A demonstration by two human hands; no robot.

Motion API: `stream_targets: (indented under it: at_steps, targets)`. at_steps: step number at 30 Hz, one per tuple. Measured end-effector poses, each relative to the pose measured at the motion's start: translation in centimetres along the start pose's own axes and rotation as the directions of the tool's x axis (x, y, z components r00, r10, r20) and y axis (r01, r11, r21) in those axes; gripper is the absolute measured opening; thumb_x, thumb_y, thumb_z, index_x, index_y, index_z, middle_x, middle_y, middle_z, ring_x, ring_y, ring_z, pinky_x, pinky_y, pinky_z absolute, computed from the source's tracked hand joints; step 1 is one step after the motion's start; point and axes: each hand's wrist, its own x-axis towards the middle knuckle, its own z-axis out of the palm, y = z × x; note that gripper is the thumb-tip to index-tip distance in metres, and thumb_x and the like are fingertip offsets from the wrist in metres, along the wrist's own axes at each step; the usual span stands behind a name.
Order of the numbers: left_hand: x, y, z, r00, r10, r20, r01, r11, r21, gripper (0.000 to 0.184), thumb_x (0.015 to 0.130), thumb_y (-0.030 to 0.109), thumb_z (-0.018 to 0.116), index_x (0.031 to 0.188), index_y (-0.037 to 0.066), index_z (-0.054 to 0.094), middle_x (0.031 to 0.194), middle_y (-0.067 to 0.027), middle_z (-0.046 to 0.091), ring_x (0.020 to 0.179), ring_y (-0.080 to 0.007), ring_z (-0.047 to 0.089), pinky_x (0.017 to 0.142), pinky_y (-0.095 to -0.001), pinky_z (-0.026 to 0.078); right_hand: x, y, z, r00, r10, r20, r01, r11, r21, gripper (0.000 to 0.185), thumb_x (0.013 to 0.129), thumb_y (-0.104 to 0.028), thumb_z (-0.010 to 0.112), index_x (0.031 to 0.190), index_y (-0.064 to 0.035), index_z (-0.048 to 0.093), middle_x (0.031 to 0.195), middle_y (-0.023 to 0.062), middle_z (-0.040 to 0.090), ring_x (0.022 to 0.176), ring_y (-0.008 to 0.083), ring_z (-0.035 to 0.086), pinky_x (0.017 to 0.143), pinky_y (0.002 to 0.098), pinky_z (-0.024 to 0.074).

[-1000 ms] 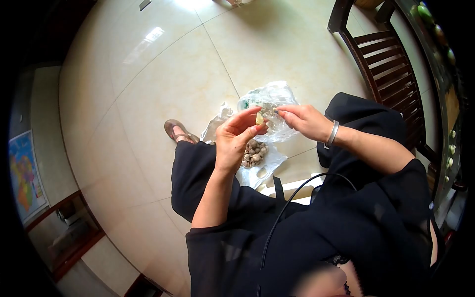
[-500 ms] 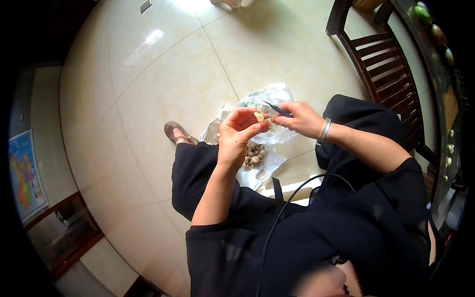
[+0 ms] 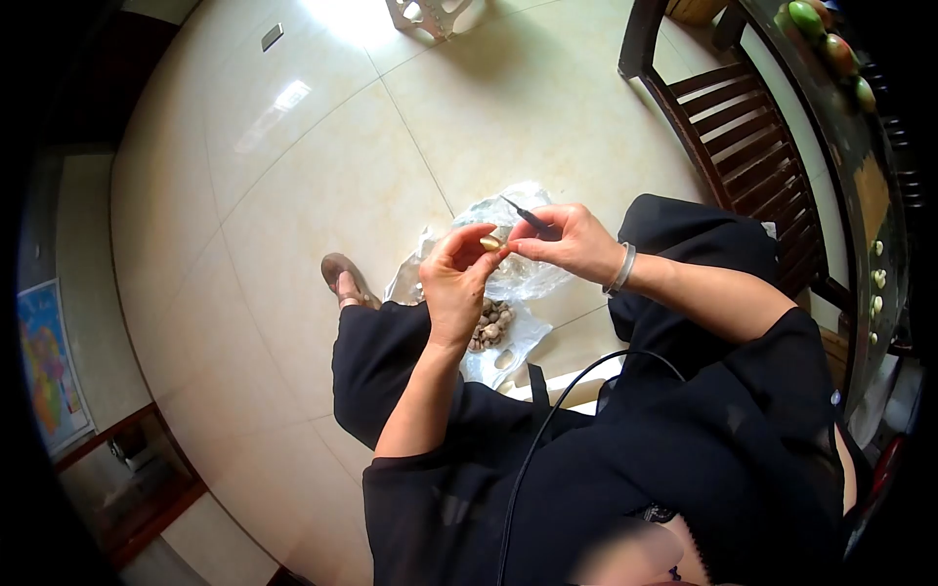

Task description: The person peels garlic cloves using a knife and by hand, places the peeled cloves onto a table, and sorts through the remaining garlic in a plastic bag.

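My left hand (image 3: 455, 285) pinches a small pale-yellow, clove-like piece (image 3: 490, 242) between thumb and fingers. Close beside it, my right hand (image 3: 575, 240) has its thumb and forefinger tips at the end of that piece. A slim pointed tool with a dark handle (image 3: 532, 219) lies in the right hand, its tip pointing up and left, away from the piece. Below the hands, small brown rounded pieces (image 3: 491, 325) are heaped on a white plastic bag (image 3: 529, 339). Behind the hands a clear crumpled plastic bag (image 3: 523, 198) is spread on the floor, partly hidden.
A dark slatted wooden chair (image 3: 747, 132) stands at the right beside a dark table (image 3: 848, 146) bearing green and red fruits (image 3: 838, 55) and small pale pieces (image 3: 878, 279). A stool (image 3: 427, 16) is at the top. A black cable (image 3: 547, 415) crosses my lap.
The view has shifted slightly, so the stool shows more. My right fingers have moved in to the pale piece, which has turned in my left fingers. The tool stays in my right hand.
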Motion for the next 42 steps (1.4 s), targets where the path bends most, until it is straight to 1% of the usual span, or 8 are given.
stream_targets:
  at_steps: [5,7,12,15,21,27,36,42]
  targets:
    - [0.1,-0.9,0.3,0.995,0.099,-0.013,-0.096,0.984,0.148,0.019,0.076,-0.007,0.059,0.094,-0.003,0.058,0.083,-0.0043,0.060,0.078,-0.0095,0.058,0.070,-0.0204,0.048,0.1,0.5,0.1,0.988,-0.156,-0.004,0.156,0.987,-0.043,0.019,0.073,-0.018,0.068,0.083,-0.0026,0.064,0.070,0.0070,0.061,0.065,0.0108,0.055,0.060,0.0254,0.0450]
    - [-0.1,-0.9,0.5,0.990,0.130,-0.047,-0.115,0.965,0.236,0.021,0.070,-0.008,0.062,0.089,-0.001,0.060,0.079,-0.0051,0.057,0.069,-0.0110,0.058,0.063,-0.0220,0.047,0.1,0.1,0.0,0.983,-0.185,-0.013,0.182,0.974,-0.134,0.019,0.072,-0.019,0.068,0.079,-0.0024,0.063,0.070,0.0100,0.060,0.063,0.0161,0.056,0.059,0.0281,0.0446]
    - [-0.4,-0.6,0.6,0.993,0.109,-0.050,-0.100,0.983,0.155,0.016,0.072,-0.008,0.062,0.087,-0.002,0.058,0.078,-0.0045,0.056,0.071,-0.0108,0.059,0.064,-0.0213,0.048,0.0,-0.2,0.0,0.961,-0.276,-0.023,0.255,0.915,-0.313,0.019,0.072,-0.018,0.068,0.080,-0.0022,0.063,0.072,0.0130,0.059,0.066,0.0216,0.058,0.062,0.0298,0.0457]
    - [-0.4,-0.6,0.7,0.996,0.079,-0.045,-0.075,0.994,0.083,0.014,0.073,-0.009,0.060,0.085,-0.002,0.057,0.077,-0.0027,0.054,0.072,-0.0096,0.058,0.065,-0.0203,0.048,0.0,0.1,0.1,0.966,-0.257,-0.023,0.245,0.942,-0.228,0.016,0.072,-0.015,0.067,0.082,-0.0023,0.064,0.072,0.0124,0.059,0.066,0.0207,0.058,0.062,0.0290,0.0452]
    - [-0.6,-0.6,0.1,0.980,0.196,0.031,-0.194,0.915,0.354,0.014,0.075,-0.009,0.058,0.087,-0.003,0.055,0.079,-0.0032,0.056,0.077,-0.0103,0.058,0.070,-0.0212,0.049,0.2,0.5,0.4,0.963,-0.270,0.009,0.264,0.933,-0.244,0.014,0.074,-0.014,0.065,0.079,-0.0006,0.062,0.070,0.0102,0.058,0.065,0.0197,0.056,0.060,0.0293,0.0433]
    - [-0.6,-0.4,0.7,0.973,0.226,-0.037,-0.204,0.929,0.308,0.018,0.068,-0.007,0.066,0.082,0.000,0.057,0.071,-0.0037,0.052,0.063,-0.0097,0.055,0.058,-0.0213,0.044,0.3,0.7,0.4,0.953,-0.303,0.017,0.300,0.929,-0.217,0.015,0.076,-0.015,0.064,0.079,-0.0005,0.061,0.070,0.0107,0.057,0.065,0.0209,0.055,0.059,0.0300,0.0428]
    - [-0.8,-0.4,0.6,0.974,0.225,0.017,-0.214,0.894,0.393,0.014,0.072,-0.006,0.064,0.083,-0.001,0.057,0.078,-0.0028,0.055,0.072,-0.0091,0.057,0.065,-0.0198,0.047,0.3,0.8,0.3,0.953,-0.301,0.024,0.297,0.923,-0.244,0.016,0.075,-0.014,0.064,0.078,0.0008,0.060,0.068,0.0121,0.057,0.063,0.0213,0.055,0.059,0.0298,0.0430]
    - [-0.7,-0.2,1.3,0.953,0.299,-0.040,-0.259,0.879,0.400,0.015,0.068,-0.003,0.068,0.081,0.001,0.060,0.074,-0.0053,0.056,0.064,-0.0119,0.055,0.058,-0.0225,0.045,0.1,-0.1,-0.2,0.932,-0.360,0.029,0.352,0.889,-0.291,0.017,0.072,-0.014,0.065,0.075,0.0012,0.058,0.066,0.0127,0.053,0.060,0.0216,0.053,0.057,0.0299,0.0433]
